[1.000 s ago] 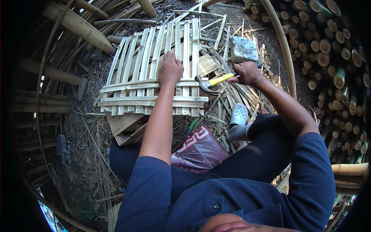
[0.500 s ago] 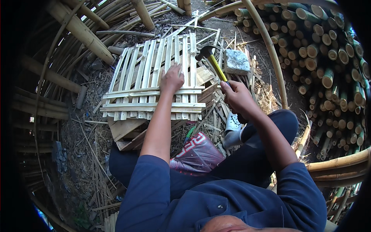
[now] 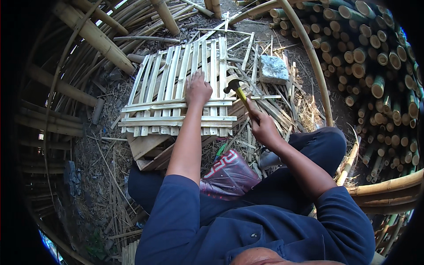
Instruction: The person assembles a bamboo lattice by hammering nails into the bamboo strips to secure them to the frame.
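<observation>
A panel of pale bamboo slats (image 3: 179, 118) lies in front of me, with upright strips crossed by two pairs of cross strips at its near end. My left hand (image 3: 198, 89) rests on it just beyond the cross strips, fingers stretched forward over the slats. In my right hand (image 3: 265, 128) is a hammer (image 3: 242, 93) with a yellow handle and dark head, the fingers wrapped round the grip. The hammer head is by the panel's right edge; whether it touches anything I cannot tell. Wooden boards (image 3: 145, 148) support the panel from below.
Beyond my right hand sits a pale stone block (image 3: 274, 69) among scattered bamboo strips. Stacked bamboo poles (image 3: 377, 88) fill the right side, behind a curved pole (image 3: 316, 62). Thick bamboo posts (image 3: 99, 39) stand at the left. A printed sack (image 3: 229, 176) lies between my legs.
My right hand and the hammer have come nearer to me, the hammer head now lower beside the panel's right edge. My left hand keeps its place on the slats.
</observation>
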The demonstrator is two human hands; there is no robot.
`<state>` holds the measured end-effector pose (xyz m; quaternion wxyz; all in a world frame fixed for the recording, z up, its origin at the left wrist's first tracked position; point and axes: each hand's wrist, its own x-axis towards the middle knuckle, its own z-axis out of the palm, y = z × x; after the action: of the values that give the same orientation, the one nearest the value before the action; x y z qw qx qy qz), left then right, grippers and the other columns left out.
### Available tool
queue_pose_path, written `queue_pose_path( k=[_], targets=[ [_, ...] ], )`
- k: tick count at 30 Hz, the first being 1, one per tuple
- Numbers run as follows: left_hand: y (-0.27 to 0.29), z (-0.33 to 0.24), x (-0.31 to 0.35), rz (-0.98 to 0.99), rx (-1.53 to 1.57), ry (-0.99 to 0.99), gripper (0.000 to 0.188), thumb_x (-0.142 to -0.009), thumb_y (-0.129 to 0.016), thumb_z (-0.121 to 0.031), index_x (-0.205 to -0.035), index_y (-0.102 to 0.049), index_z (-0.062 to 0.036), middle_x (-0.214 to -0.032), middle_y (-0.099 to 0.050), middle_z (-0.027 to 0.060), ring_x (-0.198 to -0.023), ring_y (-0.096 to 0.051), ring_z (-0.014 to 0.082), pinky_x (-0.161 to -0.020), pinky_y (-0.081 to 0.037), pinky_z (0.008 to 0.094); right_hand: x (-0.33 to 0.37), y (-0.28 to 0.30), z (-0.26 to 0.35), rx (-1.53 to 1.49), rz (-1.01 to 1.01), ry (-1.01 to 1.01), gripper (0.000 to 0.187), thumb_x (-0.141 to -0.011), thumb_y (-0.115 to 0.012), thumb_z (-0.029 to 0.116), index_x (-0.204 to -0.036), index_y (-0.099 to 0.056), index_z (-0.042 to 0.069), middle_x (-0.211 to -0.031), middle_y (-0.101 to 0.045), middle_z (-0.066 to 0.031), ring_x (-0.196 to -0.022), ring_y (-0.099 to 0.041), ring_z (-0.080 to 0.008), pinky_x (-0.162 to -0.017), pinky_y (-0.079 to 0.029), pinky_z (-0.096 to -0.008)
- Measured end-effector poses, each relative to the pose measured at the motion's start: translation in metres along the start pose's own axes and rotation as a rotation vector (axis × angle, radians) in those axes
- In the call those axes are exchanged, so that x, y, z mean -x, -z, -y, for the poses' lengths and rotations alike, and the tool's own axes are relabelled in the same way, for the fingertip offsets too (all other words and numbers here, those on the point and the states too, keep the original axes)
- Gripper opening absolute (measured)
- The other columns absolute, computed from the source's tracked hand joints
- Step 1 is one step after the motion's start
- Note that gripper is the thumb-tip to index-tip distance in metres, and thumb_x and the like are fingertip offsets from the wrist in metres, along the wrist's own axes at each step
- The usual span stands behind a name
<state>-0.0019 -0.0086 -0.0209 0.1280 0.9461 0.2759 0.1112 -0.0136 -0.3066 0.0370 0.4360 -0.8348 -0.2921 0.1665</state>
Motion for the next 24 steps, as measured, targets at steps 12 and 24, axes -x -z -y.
queue_pose_path(
  k=[12,24],
  targets=[
    [-0.007,0.006,-0.003,-0.141,0.117,0.046,0.053,-0.100,-0.046,-0.025,-0.148,-0.054,-0.0038,-0.157,-0.050,0.0193,-0.150,-0.043,0.0292,-0.129,-0.025,0.0417,-0.002,0.005,0.005,-0.098,-0.210,0.114,0.067,-0.099,-0.054,0.001,-0.162,-0.037,0.018,-0.080,-0.063,-0.0297,-0.064,-0.066,-0.0380,-0.065,-0.050,-0.0391],
    [-0.010,0.008,-0.005,-0.250,0.191,0.059,0.047,-0.100,-0.046,-0.022,-0.141,-0.059,-0.0013,-0.149,-0.057,0.0230,-0.142,-0.051,0.0350,-0.125,-0.032,0.0435,0.003,-0.020,-0.051,0.430,-0.089,0.375,0.088,-0.085,-0.060,-0.002,-0.163,-0.036,0.030,-0.074,-0.058,-0.0179,-0.059,-0.062,-0.0381,-0.058,-0.051,-0.0517]
  ],
)
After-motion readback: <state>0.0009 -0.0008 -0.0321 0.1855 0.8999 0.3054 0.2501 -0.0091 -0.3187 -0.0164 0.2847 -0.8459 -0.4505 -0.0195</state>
